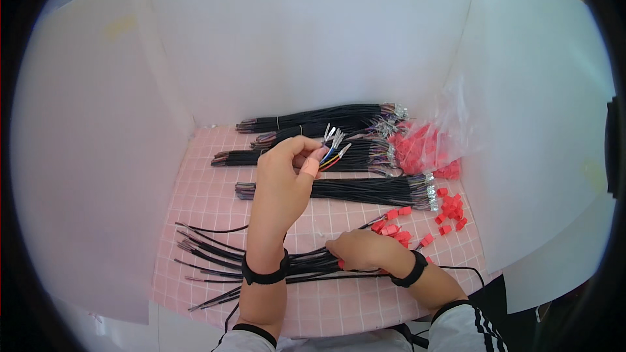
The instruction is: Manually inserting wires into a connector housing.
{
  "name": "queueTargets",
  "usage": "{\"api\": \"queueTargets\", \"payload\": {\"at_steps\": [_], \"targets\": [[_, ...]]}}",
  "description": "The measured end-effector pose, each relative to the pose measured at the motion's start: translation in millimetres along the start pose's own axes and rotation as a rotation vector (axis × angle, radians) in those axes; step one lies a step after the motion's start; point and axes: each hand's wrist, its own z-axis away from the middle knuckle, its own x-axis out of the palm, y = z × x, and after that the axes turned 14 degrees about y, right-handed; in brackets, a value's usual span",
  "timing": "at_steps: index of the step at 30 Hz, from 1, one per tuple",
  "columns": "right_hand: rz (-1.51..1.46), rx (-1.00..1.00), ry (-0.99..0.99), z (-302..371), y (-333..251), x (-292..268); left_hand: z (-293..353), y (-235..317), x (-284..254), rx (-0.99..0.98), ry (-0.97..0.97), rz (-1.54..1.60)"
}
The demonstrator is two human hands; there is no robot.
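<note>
Fingers (312, 154) of the left hand (282, 179) pinch coloured wires (332, 150); the right hand (357, 249) presses on black cables (306, 264) on the worktop (208, 189), its grip hidden.

Clear plastic bag (435, 135) of red pieces, right.

Cable bundles (339, 190) behind hands; connectors (450, 212) right; loose wires (208, 248) left.

Left hand (287, 173) raised, pinching coloured wires (334, 150) with metal terminals (tips fanned out). Right hand (358, 249) pressing on loose black cable bundle (215, 251) on pink grid mat (208, 202). Red connectors (450, 212) scattered right, beside clear bag (424, 140).
</note>
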Motion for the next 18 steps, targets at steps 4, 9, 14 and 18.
{"api": "queueTargets", "payload": {"at_steps": [4,9,14,18], "targets": [[-0.301,-0.142,0.174,20,18,-38,-1,-1,2,0.039,0.033,0.030],[-0.910,0.024,0.737,36,17,-83,3,-3,10,-0.050,0.000,0.130],[-1.319,-0.005,1.205,28,16,-86,9,3,23,-0.150,-0.099,0.151],[-1.550,0.020,1.068,38,13,-91,18,13,21,-0.092,-0.153,0.067]]}}
